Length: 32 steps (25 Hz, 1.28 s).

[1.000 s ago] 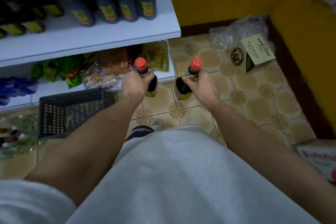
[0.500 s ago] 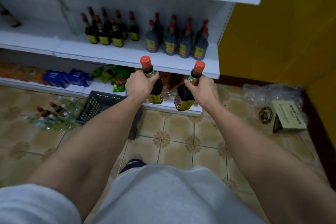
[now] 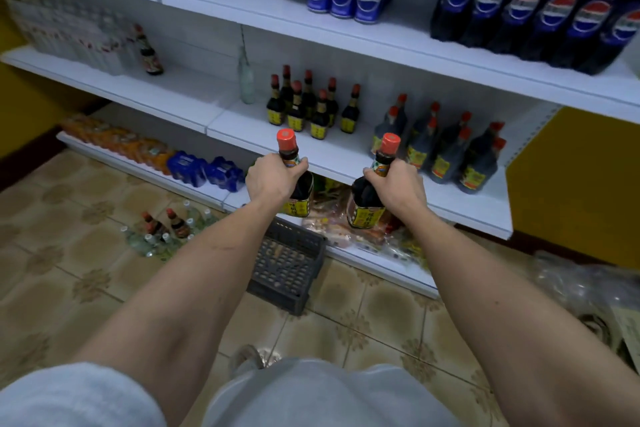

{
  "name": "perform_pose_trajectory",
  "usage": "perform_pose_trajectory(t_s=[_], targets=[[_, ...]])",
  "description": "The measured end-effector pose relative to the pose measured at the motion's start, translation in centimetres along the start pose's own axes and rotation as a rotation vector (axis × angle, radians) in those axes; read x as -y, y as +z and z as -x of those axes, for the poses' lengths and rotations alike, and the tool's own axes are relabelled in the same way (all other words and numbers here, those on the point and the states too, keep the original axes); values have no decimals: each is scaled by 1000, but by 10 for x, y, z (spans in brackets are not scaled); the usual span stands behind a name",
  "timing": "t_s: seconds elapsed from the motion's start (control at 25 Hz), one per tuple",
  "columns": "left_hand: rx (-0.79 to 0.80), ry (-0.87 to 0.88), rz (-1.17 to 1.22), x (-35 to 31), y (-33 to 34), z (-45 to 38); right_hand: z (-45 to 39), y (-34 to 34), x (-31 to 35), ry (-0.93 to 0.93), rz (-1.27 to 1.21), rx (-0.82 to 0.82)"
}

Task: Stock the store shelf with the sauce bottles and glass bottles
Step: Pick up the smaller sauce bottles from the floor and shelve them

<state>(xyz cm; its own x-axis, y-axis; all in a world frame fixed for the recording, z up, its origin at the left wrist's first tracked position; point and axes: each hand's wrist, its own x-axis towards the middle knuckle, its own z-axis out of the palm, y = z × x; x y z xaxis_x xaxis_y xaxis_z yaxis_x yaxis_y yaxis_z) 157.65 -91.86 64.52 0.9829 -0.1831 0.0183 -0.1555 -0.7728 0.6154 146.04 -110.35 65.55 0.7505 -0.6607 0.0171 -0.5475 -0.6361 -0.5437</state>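
Bottles fill both our hands. Our left hand (image 3: pixel 273 180) is wrapped tight around the neck and shoulder of a dark sauce bottle (image 3: pixel 298 184) with a red cap, held upright; our right hand (image 3: pixel 394 184) is closed the same way around a second sauce bottle (image 3: pixel 367 204), tilted a little to the left. We hold both in the air in front of the middle shelf (image 3: pixel 346 156), just at its front edge and apart from each other. On that shelf stand a cluster of small dark bottles (image 3: pixel 308 107), a group of larger dark bottles (image 3: pixel 446 149) to their right, and one clear glass bottle (image 3: pixel 246 80) to their left. Below our arms a dark plastic crate (image 3: pixel 287 267) sits on the tiled floor (image 3: pixel 69 253), and more bottles (image 3: pixel 162 229) lie on the floor to its left.
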Motion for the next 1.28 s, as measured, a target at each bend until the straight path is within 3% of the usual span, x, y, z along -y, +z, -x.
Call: perform_pose_trajectory(t_s=[0.24, 0.48, 1.04, 1.28], targets=[[8, 29, -39, 49, -33, -107, -58, 50, 83, 54, -14, -54], [69, 18, -26, 55, -17, -174, -114, 81, 114, 89, -17, -63], [182, -139, -78, 30, 111, -307, -278, 185, 44, 285, -121, 91], [139, -24, -120, 31, 184, -376, -351, 240, 12, 246, -80, 8]])
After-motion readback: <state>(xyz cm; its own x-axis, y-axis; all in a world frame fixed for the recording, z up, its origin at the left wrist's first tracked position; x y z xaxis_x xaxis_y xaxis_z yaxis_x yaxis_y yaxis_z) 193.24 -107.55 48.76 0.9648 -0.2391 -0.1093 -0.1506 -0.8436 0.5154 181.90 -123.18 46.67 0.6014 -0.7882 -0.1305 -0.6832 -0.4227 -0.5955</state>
